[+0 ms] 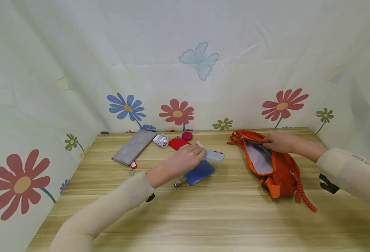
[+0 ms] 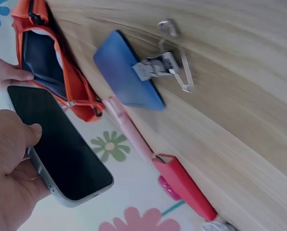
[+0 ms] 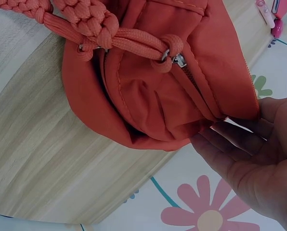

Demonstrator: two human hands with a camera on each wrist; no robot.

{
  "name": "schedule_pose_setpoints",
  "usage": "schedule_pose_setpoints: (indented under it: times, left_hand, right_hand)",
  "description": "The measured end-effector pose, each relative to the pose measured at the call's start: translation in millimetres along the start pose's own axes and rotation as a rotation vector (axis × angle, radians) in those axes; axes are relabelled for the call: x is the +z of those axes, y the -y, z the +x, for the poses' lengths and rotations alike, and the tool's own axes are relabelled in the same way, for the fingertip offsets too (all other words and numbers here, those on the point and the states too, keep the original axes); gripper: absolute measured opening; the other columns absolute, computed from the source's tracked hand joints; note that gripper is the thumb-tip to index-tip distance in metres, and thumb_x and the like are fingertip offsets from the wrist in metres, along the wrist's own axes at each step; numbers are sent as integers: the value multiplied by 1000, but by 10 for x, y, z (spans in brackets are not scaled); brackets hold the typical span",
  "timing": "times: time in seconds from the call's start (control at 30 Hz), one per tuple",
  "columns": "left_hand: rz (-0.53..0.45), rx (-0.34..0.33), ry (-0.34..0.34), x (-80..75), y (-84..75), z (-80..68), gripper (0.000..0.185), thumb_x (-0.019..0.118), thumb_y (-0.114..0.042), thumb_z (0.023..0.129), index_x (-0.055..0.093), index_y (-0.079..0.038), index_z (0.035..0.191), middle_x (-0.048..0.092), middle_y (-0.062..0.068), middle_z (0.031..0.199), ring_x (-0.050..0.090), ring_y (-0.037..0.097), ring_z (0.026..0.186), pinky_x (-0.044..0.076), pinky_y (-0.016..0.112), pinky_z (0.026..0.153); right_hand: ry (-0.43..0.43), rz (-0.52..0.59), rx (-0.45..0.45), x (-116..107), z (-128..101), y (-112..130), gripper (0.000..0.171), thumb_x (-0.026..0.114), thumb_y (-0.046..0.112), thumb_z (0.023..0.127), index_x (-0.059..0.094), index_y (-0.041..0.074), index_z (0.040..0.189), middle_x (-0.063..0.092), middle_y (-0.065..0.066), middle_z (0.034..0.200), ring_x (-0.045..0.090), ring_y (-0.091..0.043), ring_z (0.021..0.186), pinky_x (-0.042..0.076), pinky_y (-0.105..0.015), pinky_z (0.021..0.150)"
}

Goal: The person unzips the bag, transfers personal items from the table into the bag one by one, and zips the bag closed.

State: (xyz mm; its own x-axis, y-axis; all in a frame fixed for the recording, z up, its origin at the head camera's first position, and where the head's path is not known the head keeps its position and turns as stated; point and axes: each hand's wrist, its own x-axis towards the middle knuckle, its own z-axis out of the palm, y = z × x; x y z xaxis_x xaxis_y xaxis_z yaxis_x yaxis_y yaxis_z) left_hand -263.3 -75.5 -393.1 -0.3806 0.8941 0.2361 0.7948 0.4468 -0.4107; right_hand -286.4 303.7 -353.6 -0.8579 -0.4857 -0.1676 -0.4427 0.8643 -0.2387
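Left of centre lies a flat grey rectangular pouch. At mid-frame, the left hand grips a black-screened smartphone in a pale blue case; below is a blue rectangular card holder. Right of centre, the right hand grips an open orange fabric bag's edge.

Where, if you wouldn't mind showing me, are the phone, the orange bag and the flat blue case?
phone (image 2: 62, 144), left wrist view: middle of its dark screen
orange bag (image 1: 281, 168), head view: its outer side
flat blue case (image 1: 200, 173), head view: middle of its face
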Motion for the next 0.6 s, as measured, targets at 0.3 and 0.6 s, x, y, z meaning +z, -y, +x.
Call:
schedule_pose_setpoints:
  times: [0.3,0.6]
  left_hand:
    - [36,83,-55,25,-126,288,39,72,-18,97,61,-6,132,67,9,133,65,24,121,52,38,103]
    - [126,224,-190,107,-240,583,35,60,-15,103,60,-4,137,64,8,137,62,22,126,47,37,109]
  right_hand:
    - [-19,-22,-4,-1,-10,1,26,59,9,101,71,-10,113,56,0,72,46,-13,62,40,-30,61]
    - [-31,-5,-11,-13,-17,-5,23,59,10,101,74,-6,106,50,1,67,45,-13,60,39,-29,59]
